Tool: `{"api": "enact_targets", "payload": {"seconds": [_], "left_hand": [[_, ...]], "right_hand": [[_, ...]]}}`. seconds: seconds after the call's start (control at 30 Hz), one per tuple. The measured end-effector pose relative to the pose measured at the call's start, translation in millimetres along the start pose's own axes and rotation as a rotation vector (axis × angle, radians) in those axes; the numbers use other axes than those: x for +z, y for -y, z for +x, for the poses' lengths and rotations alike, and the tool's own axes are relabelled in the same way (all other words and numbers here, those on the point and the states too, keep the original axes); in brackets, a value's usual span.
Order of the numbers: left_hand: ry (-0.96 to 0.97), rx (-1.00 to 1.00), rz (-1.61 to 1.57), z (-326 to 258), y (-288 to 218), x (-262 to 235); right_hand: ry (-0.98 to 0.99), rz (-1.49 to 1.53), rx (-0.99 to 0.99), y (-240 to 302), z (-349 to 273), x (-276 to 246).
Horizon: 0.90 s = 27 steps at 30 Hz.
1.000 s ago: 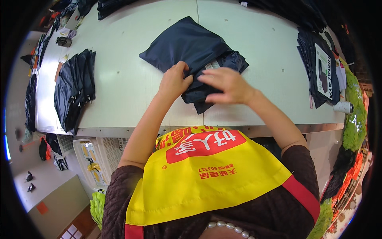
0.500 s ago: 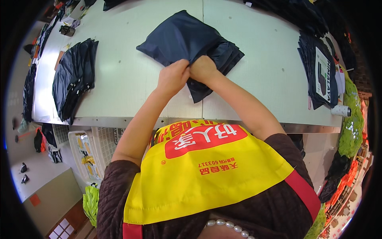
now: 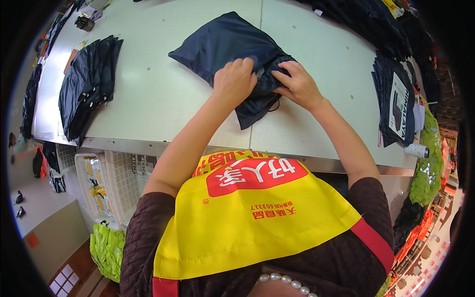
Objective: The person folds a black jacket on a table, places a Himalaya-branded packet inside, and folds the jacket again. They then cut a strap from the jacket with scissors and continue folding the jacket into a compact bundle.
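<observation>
A dark navy fabric bag [image 3: 217, 42] lies on the table in front of me, smooth at its far left and bunched into folds at its right end. My left hand [image 3: 235, 79] is closed on the fabric near the middle of the bag, knuckles up. At the bunched end, my right hand [image 3: 298, 85] grips the folds between thumb and fingers, the fingers partly spread. Below that hand a thin dark cord loop [image 3: 275, 105] sticks out. A pointed corner of dark fabric [image 3: 249, 116] hangs toward me; whether it belongs to the same bag I cannot tell.
The pale table [image 3: 163, 99] has a metal front edge. A fanned stack of dark bags [image 3: 91, 86] lies at left, another stack [image 3: 391, 99] at right beside a white roll [image 3: 417, 150]. Dark fabric [image 3: 356, 24] is heaped far right. White crates [image 3: 121, 183] stand below.
My hands were together at the bag's near edge. They are now apart: the left slightly farther forward, the right moved right to the bunched end. A cord loop now shows.
</observation>
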<state>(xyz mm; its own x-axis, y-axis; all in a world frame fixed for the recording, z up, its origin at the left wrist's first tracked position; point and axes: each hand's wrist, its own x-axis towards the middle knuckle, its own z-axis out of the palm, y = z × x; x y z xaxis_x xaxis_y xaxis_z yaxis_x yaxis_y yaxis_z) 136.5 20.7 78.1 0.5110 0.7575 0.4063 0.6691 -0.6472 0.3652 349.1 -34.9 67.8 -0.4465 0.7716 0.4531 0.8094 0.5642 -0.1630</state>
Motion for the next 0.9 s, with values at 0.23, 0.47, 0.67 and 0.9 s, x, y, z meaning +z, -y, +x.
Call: {"api": "enact_targets", "payload": {"seconds": [0.23,0.47,0.67,0.9], "left_hand": [[-0.088,0.243,-0.212,19,5,20],[-0.081,0.245,-0.138,-20,47,12],[-0.115,0.191,-0.168,-31,52,8],[-0.095,0.224,-0.308,-69,34,-17]], "right_hand": [[0.084,-0.014,-0.099,-4,18,54],[0.051,0.088,0.205,4,55,63],[-0.087,0.252,0.762,61,-2,36],[0.204,0.974,0.903,85,-25,73]]}}
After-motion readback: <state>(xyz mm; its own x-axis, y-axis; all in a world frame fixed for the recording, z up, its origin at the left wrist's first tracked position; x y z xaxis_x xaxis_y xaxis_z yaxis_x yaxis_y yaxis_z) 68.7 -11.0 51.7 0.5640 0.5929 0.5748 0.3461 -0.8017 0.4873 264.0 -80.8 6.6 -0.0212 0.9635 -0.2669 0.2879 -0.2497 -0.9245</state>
